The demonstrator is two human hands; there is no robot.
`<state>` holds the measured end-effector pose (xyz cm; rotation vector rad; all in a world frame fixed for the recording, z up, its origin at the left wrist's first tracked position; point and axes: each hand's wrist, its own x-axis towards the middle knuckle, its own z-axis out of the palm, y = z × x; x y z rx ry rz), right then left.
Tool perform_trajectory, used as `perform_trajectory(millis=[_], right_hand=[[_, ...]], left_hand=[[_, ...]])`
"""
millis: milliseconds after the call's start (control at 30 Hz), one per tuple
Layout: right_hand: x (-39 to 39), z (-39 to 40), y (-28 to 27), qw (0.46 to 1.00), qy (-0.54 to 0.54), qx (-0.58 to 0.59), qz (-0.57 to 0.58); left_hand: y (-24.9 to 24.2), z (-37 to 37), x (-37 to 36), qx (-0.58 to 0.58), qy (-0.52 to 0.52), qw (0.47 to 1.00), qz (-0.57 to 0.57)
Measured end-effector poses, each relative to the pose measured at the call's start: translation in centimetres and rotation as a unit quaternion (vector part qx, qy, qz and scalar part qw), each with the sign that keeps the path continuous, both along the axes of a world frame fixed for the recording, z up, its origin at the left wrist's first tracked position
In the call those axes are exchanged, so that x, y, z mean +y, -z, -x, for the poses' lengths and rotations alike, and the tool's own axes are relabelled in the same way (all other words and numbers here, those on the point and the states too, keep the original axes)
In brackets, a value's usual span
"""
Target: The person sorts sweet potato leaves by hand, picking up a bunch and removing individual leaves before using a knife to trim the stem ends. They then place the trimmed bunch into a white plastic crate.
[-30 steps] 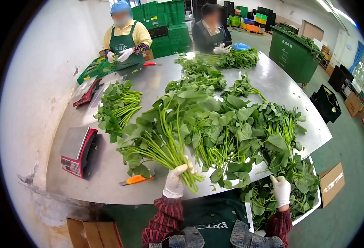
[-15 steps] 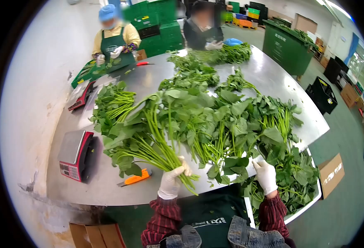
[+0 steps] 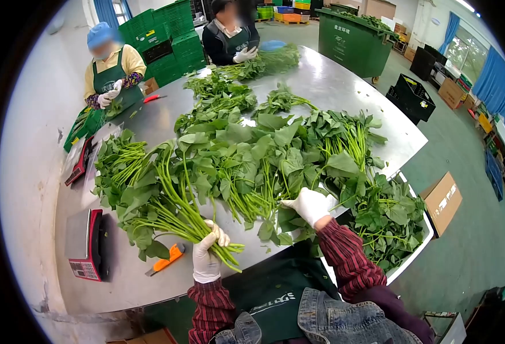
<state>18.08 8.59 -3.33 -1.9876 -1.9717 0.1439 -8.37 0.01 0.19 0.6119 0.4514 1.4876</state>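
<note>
My left hand (image 3: 207, 256), in a white glove, is closed around the stems of a bunch of leafy greens (image 3: 175, 215). The cut ends stick out to the right of the fist, and the leaves fan out to the left over the table. My right hand (image 3: 309, 207), gloved too, is at the near edge of the loose pile of greens (image 3: 252, 166). Its fingers are drawn together in a pinch pointing left, beside some leaves; what they hold, if anything, is too small to tell. An orange-handled knife (image 3: 166, 261) lies left of my left hand.
Left on the metal table (image 3: 123, 286) stand a red-and-silver scale (image 3: 86, 246) and a second scale (image 3: 79, 163). A white bin (image 3: 415, 258) full of greens is at the right. Two co-workers (image 3: 112, 74) (image 3: 232, 40) stand across the table, near a red-handled knife (image 3: 154, 98).
My right hand has moved from beside the bin leftward and forward to the pile's near edge. My left hand still grips the bunch. The view has turned right.
</note>
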Motion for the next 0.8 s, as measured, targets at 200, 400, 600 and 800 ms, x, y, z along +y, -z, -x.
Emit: perform_trajectory(millis=[200,400,600,800], right_hand=[[2.3,-2.7,0.5,0.987,0.005,0.136,-0.082],[1.1,-3.3,-9.4,0.907,-0.02,0.418,-0.04],[4.8,-2.6,-9.6,0.864,-0.172,0.469,0.058],[6.0,-7.0,-2.6,0.979,0.107,0.006,-0.173]], left_hand=[[-0.2,0.6,-0.1,0.008,-0.008,1.0,0.004],[-0.1,0.3,0.4,0.014,-0.038,0.999,0.006],[-0.4,-0.1,0.1,0.02,-0.025,0.999,0.021],[0.0,1.1,-0.2,0.01,-0.054,0.998,0.024]])
